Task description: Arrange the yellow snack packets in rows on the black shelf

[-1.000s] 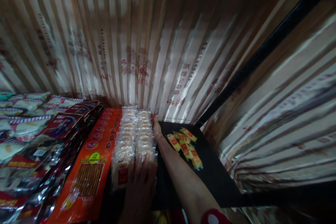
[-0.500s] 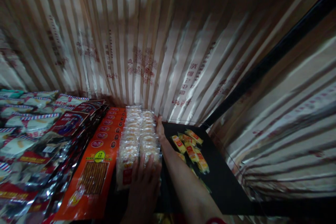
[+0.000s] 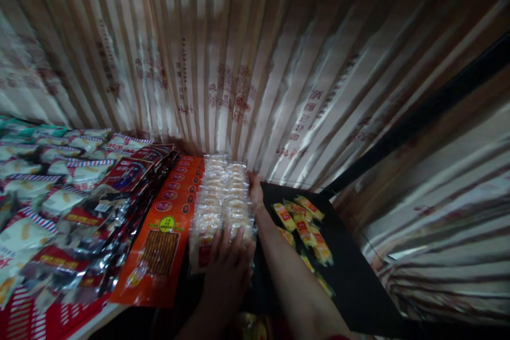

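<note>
A long clear pack of round crackers (image 3: 217, 204) lies lengthwise on a dark shelf (image 3: 350, 281). My left hand (image 3: 227, 265) rests on its near end with fingers laid flat over the wrapper. My right hand (image 3: 255, 191) reaches along the pack's right side, and its fingers press against the far end. An orange snack bag (image 3: 165, 234) lies just left of the pack. Small yellow and red wrapped sweets (image 3: 305, 223) are scattered to the right of my right forearm.
Silver, red and white snack bags (image 3: 59, 207) are piled at the left. A striped, shiny sheet with red print (image 3: 239, 64) forms the back wall. A black post (image 3: 430, 117) runs diagonally at the right.
The view has shifted so everything sits a little further right. Both hands stay on the cracker pack in the same hold.
</note>
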A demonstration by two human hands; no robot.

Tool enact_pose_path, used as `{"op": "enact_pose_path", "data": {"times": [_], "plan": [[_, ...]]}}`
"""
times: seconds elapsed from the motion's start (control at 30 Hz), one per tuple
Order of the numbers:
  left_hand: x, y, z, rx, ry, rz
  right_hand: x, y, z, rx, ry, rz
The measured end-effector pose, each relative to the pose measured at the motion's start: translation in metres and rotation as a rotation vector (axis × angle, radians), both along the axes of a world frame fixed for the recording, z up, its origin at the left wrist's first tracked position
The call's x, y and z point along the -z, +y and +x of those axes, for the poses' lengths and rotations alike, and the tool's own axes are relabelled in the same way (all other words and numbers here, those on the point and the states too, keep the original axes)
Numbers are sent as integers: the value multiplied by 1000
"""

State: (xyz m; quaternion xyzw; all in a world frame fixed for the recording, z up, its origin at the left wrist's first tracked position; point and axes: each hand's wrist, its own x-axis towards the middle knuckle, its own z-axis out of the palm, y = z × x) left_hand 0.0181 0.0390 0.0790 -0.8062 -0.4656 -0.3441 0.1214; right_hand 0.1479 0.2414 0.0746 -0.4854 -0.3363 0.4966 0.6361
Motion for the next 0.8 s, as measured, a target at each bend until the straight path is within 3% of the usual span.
{"op": "enact_pose_path", "data": {"times": [0.1, 0.33, 0.63, 0.8], "plan": [[-2, -2, -3, 6, 34, -48, -7, -16, 3, 47, 107, -39], [-13, -10, -8, 19, 2, -148, -26, -61, -9, 15, 122, -35], [-19, -11, -19, -151, -143, -139, -49, -94, 0, 173, 170, -57], [-22, -6, -29, -151, -187, -36, -46, -130, -11, 187, 110, -63]]}}
